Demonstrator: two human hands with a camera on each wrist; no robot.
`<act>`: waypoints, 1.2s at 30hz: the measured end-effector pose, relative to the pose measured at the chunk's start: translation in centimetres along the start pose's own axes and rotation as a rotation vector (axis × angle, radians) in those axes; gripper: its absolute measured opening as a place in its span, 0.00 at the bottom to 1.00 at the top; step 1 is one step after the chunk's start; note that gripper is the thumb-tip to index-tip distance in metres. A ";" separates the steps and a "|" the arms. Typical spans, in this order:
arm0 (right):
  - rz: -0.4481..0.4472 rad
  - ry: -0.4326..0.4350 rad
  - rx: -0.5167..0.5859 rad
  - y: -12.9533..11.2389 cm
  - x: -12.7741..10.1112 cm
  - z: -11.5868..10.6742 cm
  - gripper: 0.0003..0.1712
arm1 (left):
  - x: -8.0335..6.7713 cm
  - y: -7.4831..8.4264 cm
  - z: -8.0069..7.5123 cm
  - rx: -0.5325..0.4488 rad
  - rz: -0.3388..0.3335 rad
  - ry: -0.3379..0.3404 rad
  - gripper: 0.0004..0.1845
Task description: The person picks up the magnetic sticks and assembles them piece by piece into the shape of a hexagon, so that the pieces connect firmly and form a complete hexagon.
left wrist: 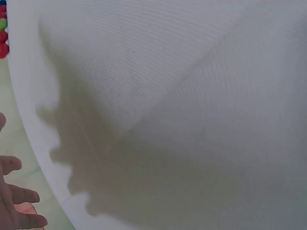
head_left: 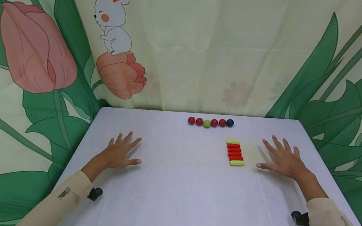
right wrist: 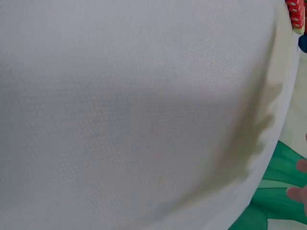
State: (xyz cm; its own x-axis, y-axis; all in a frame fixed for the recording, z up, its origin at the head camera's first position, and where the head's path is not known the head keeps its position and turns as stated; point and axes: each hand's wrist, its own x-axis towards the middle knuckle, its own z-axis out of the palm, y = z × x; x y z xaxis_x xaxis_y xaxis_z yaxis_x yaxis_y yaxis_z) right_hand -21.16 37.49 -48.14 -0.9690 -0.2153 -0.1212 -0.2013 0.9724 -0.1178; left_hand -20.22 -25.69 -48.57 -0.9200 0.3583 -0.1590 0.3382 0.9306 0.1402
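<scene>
In the head view my left hand (head_left: 119, 151) hovers over the left side of the white table with its fingers spread, holding nothing. On the right, my right hand (head_left: 282, 160) is spread the same way, its thumb pointing toward a column of short sticks. That column has several red sticks (head_left: 235, 150) between a yellow-green stick (head_left: 233, 142) at the far end and another yellow-green stick (head_left: 236, 163) at the near end. Along the back edge runs a row of small balls: several red balls (head_left: 214, 122), one green ball (head_left: 207, 123) and a dark blue ball (head_left: 230, 123) at the right end.
The white-covered table (head_left: 173, 192) ends at a cloth backdrop (head_left: 187, 48) printed with tulips and a rabbit. Black wrist mounts stick out from the left sleeve (head_left: 61, 196) and right sleeve (head_left: 337, 222). Hand shadows fall across the cloth in both wrist views.
</scene>
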 end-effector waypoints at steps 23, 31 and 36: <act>-0.033 0.017 0.039 -2.0 0.7 -0.6 0.61 | 1.2 1.4 -1.8 0.019 0.038 0.027 0.52; 0.005 0.013 0.137 -2.6 0.8 -0.7 0.58 | 2.2 2.5 -2.2 -0.001 0.049 0.023 0.50; 0.024 0.018 0.198 -2.8 0.9 -1.0 0.55 | 3.3 3.4 -2.6 -0.029 0.064 0.022 0.49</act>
State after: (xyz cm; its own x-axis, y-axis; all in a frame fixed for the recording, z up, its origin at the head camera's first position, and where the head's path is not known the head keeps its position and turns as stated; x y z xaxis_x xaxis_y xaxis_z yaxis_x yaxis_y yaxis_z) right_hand -21.62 34.71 -46.91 -0.9760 -0.1888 -0.1084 -0.1477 0.9401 -0.3071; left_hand -22.59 -21.53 -46.11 -0.9008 0.4149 -0.1279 0.3907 0.9031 0.1779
